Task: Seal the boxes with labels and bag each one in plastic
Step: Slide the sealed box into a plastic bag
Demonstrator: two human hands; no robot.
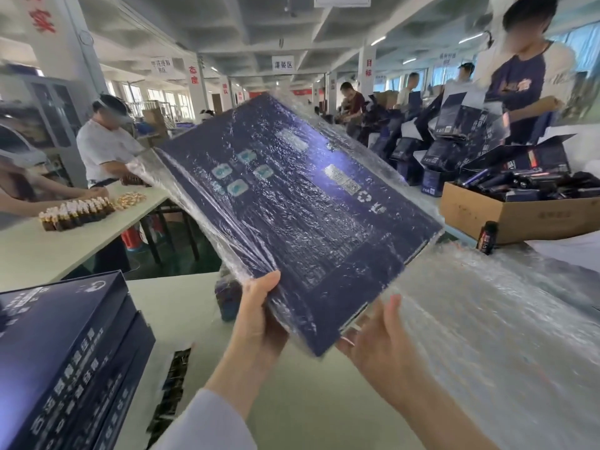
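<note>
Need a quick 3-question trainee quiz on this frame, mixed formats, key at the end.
1. True or false: the raised box is covered by clear plastic.
2. Multiple choice: the left hand holds the raised box by
A. its near edge, thumb on top
B. its far edge
C. a loose end of plastic only, clear of the box
3. Fill in: the stack of dark blue boxes lies at the person's ____ side.

Key: 1 true; 2 A; 3 left.
</note>
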